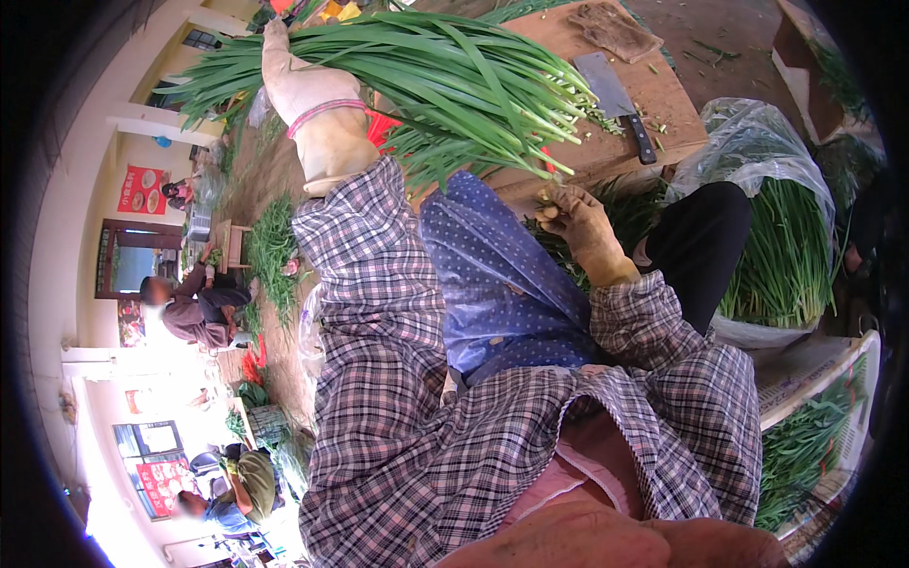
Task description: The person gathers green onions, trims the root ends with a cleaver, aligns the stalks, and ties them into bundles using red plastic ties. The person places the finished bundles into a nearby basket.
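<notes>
A large bunch of long flat-leaved greens, like garlic chives [440,64], stretches across the top of the view, its pale stalk ends to the right. My left hand [280,60], in a pale glove with a pink band at the wrist, grips the bunch by its leafy part. Just below the stalk ends is my right hand [582,220], in a yellowish glove with curled fingers. Whether it pinches a stalk or trimmings is unclear. A cleaver [607,89] with a black handle lies on a wooden board [653,85], among cut stalk bits.
A brown cloth [614,32] lies on the board's far corner. At right stand a clear plastic bag [738,121] of upright greens and a pale plastic crate [809,376] holding more. A blue dotted apron [497,263] covers my lap. Two seated people [202,305] work at left, near heaped greens [273,248].
</notes>
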